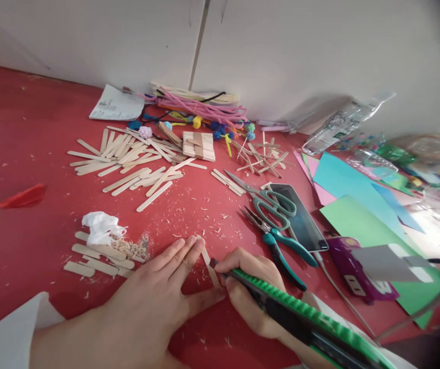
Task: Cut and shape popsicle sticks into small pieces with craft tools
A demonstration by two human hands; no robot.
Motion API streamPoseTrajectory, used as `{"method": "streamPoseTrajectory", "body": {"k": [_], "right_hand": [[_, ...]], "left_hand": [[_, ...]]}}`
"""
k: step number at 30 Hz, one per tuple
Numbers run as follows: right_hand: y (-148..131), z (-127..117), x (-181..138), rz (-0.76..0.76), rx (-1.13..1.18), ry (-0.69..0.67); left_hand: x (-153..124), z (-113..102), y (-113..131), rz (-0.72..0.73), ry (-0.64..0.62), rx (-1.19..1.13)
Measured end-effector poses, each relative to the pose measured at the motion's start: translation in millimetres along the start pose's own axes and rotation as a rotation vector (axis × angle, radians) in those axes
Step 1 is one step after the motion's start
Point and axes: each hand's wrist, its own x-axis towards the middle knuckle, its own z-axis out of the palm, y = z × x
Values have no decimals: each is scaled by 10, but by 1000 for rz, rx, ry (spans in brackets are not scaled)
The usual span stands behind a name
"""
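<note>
My left hand (158, 292) lies flat on the red table with its fingers stretched out. Its fingertips and thumb press on the two ends of a wooden craft stick (209, 266). In my right hand (254, 287) is a green and black utility knife (304, 312), gripped like a pen. The knife's tip end is at the stick's right edge, close to my left thumb; whether the blade touches the wood I cannot tell. Wood shavings (200, 212) are scattered beyond my fingers.
Craft sticks (127, 154) lie in a loose pile at the back. Scissors (268, 202), pliers (277, 241) and a phone (296, 215) with a cable are right of my hands. Coloured paper (358, 220) and a plastic bottle (342, 125) lie farther right. White crumpled tissue (100, 228) sits left.
</note>
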Motion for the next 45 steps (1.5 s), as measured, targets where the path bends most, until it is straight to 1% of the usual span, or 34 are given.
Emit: {"method": "streamPoseTrajectory", "body": {"k": [6, 8, 12, 17, 18, 20, 22, 24, 28, 31, 33, 36, 37, 41, 45], "right_hand": [[32, 10, 1, -19, 50, -5], [20, 7, -6, -9, 19, -7], [-32, 4, -16, -15, -43, 36], [-97, -7, 15, -18, -75, 56], [-102, -13, 31, -26, -75, 42], [-104, -27, 67, -48, -59, -34], [-97, -33, 100, -37, -45, -96], [-82, -23, 118, -10, -33, -110], [-26, 44, 100, -27, -15, -62], [18, 92, 73, -78, -20, -5], [28, 96, 64, -105, -16, 10], [8, 57, 53, -75, 12, -25], [-3, 39, 47, -68, 26, -20], [-32, -13, 22, -88, 12, 73], [-6, -6, 16, -65, 1, 53]], "left_hand": [[-6, -6, -5, -4, -9, 0], [-16, 19, -17, -10, -2, 4], [-20, 57, -30, -28, -16, 29], [-7, 3, 2, -21, -36, 52], [-8, -8, 9, -25, -39, 54], [-11, -17, 15, -28, -43, 62], [-14, -1, 7, -12, -31, 73], [-18, 34, -12, 11, -4, 81], [-24, 77, -42, 17, 16, 67], [-20, 47, -31, -1, -4, 43], [-15, 15, -11, -12, -26, 50], [-9, -6, 10, -21, -34, 59], [-8, -2, 10, -18, -28, 55], [0, 42, -18, 9, -14, 42], [-2, 67, -42, 17, -1, 38]]}}
